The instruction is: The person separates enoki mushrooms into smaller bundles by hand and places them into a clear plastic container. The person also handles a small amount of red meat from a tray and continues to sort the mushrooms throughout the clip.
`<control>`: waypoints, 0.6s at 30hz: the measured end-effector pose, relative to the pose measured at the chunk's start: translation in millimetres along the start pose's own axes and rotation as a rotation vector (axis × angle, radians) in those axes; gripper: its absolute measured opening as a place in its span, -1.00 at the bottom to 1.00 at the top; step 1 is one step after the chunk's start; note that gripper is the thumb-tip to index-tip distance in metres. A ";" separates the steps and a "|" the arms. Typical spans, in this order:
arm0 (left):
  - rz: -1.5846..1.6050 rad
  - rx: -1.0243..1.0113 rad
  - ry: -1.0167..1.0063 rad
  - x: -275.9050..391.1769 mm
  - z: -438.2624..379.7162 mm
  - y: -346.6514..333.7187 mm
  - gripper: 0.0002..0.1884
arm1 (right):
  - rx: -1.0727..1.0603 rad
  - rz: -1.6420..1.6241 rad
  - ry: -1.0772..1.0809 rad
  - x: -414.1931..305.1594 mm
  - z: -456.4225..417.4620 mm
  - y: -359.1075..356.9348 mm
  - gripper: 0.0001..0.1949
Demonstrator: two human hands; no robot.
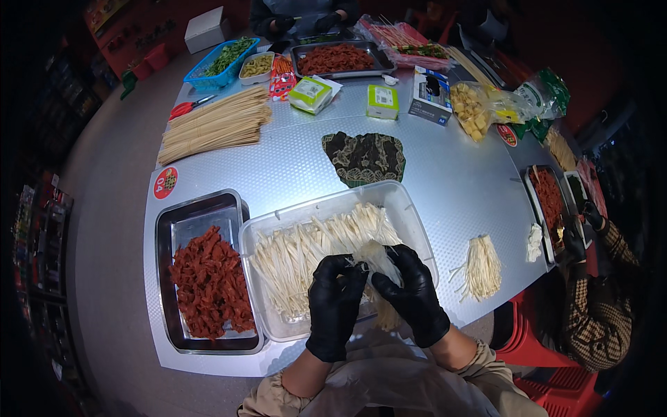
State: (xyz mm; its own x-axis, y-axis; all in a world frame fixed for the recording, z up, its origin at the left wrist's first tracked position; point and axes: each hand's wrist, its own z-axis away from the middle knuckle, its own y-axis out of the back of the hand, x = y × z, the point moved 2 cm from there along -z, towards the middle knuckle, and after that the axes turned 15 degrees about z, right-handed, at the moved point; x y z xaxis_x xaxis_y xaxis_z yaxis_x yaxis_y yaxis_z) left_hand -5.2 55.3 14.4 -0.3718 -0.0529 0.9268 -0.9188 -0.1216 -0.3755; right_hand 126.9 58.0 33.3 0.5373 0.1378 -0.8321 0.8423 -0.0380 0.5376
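Above the near edge of a translucent plastic tub [417,216], both my black-gloved hands work on one bunch of enoki mushrooms [379,260]. My right hand [414,297] wraps the bunch from the right, and its stems hang down below the fingers. My left hand [337,305] pinches strands at the bunch's left edge. Rows of loosened enoki [307,250] lie in the tub. To its left, a steel tray [195,208] holds red marinated meat strips [208,286]. Another enoki bunch [480,268] rests on the metal table to the right.
Beyond the tub lies a dark patterned cloth-like piece [365,156]. Bamboo skewers [219,125], red-handled scissors [190,107], tissue packs [382,101] and a glove box [430,96] stand farther back. Co-workers' gloved hands [576,245] are at the right and far side. Red stools [526,323] sit at right.
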 end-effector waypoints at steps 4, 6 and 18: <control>0.134 0.022 -0.028 3.7 3.1 -4.1 -0.81 | 0.072 -0.280 -0.187 8.4 3.9 -5.9 -0.60; 0.119 0.010 -0.069 9.5 -0.1 -4.1 -0.79 | 0.133 -0.069 -0.044 10.4 1.3 -3.1 -0.60; -0.024 0.022 -0.065 10.4 0.9 -5.3 -0.84 | 0.009 -0.011 0.026 3.0 1.3 -0.1 -0.60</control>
State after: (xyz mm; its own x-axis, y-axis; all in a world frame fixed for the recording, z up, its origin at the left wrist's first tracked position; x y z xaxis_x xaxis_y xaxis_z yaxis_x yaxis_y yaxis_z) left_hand -4.1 54.6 26.1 -0.3397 -0.1144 0.9335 -0.9240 -0.1448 -0.3540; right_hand 128.5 57.1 30.5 0.5265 0.1639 -0.8342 0.8488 -0.0449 0.5269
